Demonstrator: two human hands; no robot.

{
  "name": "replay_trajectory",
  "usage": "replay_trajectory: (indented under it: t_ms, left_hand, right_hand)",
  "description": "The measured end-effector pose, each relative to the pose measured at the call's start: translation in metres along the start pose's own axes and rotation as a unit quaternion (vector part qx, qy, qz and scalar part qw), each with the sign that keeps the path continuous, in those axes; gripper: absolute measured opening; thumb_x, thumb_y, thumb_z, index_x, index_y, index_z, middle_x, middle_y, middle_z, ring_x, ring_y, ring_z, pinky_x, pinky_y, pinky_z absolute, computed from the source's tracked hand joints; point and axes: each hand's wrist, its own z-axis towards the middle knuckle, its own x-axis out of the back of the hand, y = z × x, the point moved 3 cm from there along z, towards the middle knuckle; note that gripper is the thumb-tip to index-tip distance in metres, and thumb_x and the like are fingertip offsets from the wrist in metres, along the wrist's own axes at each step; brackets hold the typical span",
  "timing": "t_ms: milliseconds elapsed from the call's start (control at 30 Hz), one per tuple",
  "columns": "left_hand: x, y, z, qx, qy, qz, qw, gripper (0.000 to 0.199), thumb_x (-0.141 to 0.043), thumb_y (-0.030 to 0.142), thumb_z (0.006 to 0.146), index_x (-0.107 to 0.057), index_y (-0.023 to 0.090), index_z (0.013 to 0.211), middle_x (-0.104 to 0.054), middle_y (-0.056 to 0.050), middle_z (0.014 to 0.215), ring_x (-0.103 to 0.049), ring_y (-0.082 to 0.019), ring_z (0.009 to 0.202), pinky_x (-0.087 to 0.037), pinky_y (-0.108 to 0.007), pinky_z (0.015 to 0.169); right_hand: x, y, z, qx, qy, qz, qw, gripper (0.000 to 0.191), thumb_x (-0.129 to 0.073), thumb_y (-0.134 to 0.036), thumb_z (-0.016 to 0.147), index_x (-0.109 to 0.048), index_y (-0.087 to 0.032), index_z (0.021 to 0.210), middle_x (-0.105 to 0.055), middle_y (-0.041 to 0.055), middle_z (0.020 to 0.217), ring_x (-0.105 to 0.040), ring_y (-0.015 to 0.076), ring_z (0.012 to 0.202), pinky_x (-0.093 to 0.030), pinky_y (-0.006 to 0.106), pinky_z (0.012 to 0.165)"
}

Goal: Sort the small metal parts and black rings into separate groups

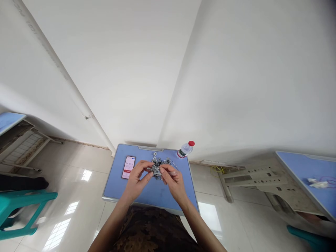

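My left hand [136,176] and my right hand [170,178] meet above the middle of a blue table [112,185]. Between their fingertips they pinch a small grey metal part [156,171], whose exact kind is too small to tell. Directly behind and partly under the hands lies a heap of grey metal fittings [162,161]. A phone [128,167] showing a timer lies flat to the left of my left hand. A water bottle [186,149] with a red cap lies at the table's far right corner.
The table stands against a white wall on a tiled floor. A second blue table [309,178] with a white crumpled item is at the right, a teal stool [23,203] at the left, and a yellow cable [217,170] on the floor.
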Motion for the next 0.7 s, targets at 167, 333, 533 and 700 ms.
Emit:
replay_trajectory:
  t_ms: [167,333,533,700]
  left_hand:
    - [-0.003,-0.006,0.007,0.017,-0.016,-0.007,1.0,0.028,-0.066,0.034,0.095,-0.071,0.026,0.122,-0.066,-0.007,0.107,-0.064,-0.016,0.095,-0.056,-0.029,0.085]
    - [-0.01,-0.044,0.008,0.086,-0.075,0.046,0.992,0.03,-0.064,0.028,0.091,-0.073,0.025,0.12,-0.066,-0.008,0.112,-0.064,-0.018,0.096,-0.056,-0.032,0.087]
    - [-0.018,-0.131,-0.033,0.19,-0.129,0.137,0.963,0.023,-0.064,0.021,0.083,-0.077,0.024,0.101,-0.071,-0.006,0.099,-0.065,-0.018,0.083,-0.055,-0.032,0.08]
    - [-0.017,-0.184,-0.084,0.27,-0.159,0.192,0.93,0.023,-0.063,0.018,0.081,-0.075,0.022,0.099,-0.075,-0.005,0.098,-0.066,-0.019,0.089,-0.053,-0.032,0.086]
  right_hand:
    - [0.002,0.008,0.001,-0.024,0.014,0.011,1.0,0.049,-0.066,-0.069,0.084,-0.067,-0.021,0.081,-0.045,-0.0049,0.055,-0.036,0.0102,0.048,-0.031,0.025,0.046]
    - [0.0,0.062,0.002,-0.089,0.023,0.031,0.995,0.052,-0.065,-0.074,0.079,-0.062,-0.022,0.076,-0.043,-0.0061,0.051,-0.035,0.0103,0.044,-0.03,0.025,0.043]
    - [0.0,0.164,-0.024,-0.211,0.019,-0.009,0.977,0.049,-0.064,-0.071,0.075,-0.058,-0.023,0.066,-0.042,-0.0066,0.047,-0.035,0.0101,0.041,-0.03,0.024,0.042]
    - [-0.004,0.218,-0.053,-0.285,-0.025,-0.078,0.955,0.036,-0.059,-0.054,0.079,-0.057,-0.022,0.063,-0.044,-0.0057,0.047,-0.042,0.0111,0.045,-0.033,0.023,0.045]
